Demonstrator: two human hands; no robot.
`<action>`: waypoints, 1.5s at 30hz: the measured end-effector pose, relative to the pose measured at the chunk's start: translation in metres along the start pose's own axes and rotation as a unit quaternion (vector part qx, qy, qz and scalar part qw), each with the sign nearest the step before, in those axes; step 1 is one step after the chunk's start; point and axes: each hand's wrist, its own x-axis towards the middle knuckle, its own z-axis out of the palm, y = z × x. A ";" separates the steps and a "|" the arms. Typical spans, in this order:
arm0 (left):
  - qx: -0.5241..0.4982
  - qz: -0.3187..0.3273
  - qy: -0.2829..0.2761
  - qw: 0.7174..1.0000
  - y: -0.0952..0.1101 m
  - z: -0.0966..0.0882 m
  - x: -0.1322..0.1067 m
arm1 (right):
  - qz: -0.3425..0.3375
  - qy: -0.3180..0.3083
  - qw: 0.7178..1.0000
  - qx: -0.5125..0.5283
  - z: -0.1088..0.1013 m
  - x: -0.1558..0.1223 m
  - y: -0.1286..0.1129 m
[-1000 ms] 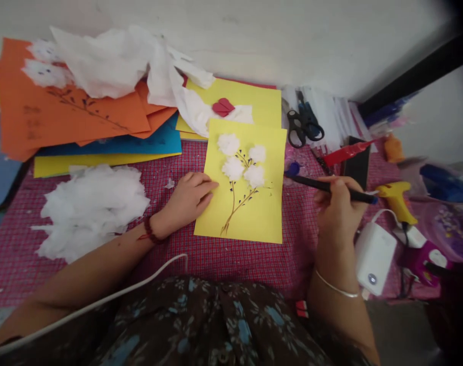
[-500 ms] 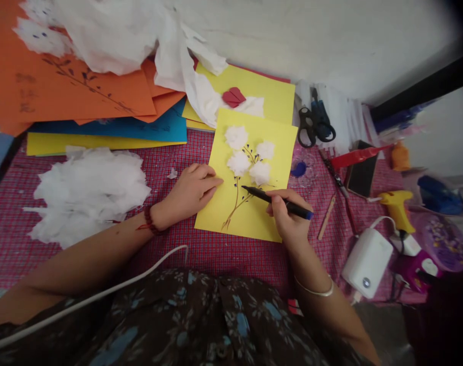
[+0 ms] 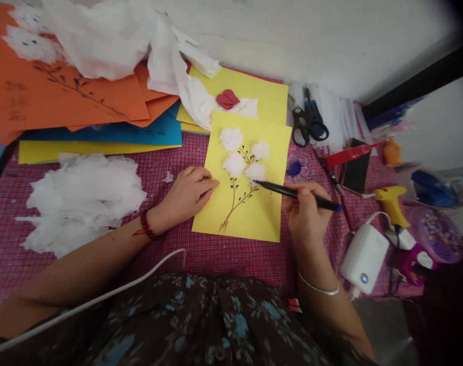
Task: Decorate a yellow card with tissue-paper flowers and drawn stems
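Slim black pen (image 3: 283,190) in right hand (image 3: 310,216); fluffy blooms (image 3: 234,164) on yellow paper (image 3: 254,221)

The person has one left hand (image 3: 189,194) and one right hand (image 3: 310,218), with one black pen (image 3: 281,189). At the center of the frame, one decorated yellow sheet (image 3: 250,223) bears four white puffs (image 3: 234,165). Two puffs more sit at upper left, where orange sheets (image 3: 90,101) overlap too much to count. There is one red paper heart (image 3: 227,99) at upper center; at right, one glue gun (image 3: 394,197) and one white power bank (image 3: 366,258). The wrists carry one beaded bracelet (image 3: 146,225) and one bangle (image 3: 323,292).
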 end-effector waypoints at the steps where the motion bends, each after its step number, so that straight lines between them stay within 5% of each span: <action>1: -0.002 0.002 -0.002 1.000 0.000 0.000 0.000 | -0.005 0.048 0.999 -0.005 -0.008 0.008 0.001; 5: -0.003 0.004 -0.009 1.000 -0.003 -0.001 0.000 | -0.014 0.209 0.977 -0.031 -0.047 0.039 0.007; 8: 0.009 -0.003 -0.016 1.000 -0.007 -0.001 0.001 | -0.007 0.250 0.966 -0.059 -0.068 0.053 0.013; 26: 0.046 -0.005 -0.014 0.999 -0.008 -0.002 0.001 | 0.023 0.110 0.990 -0.090 -0.055 0.054 0.023; 45: 0.037 -0.006 -0.008 0.999 -0.007 -0.001 0.001 | 0.054 0.119 0.990 -0.049 -0.048 0.056 0.033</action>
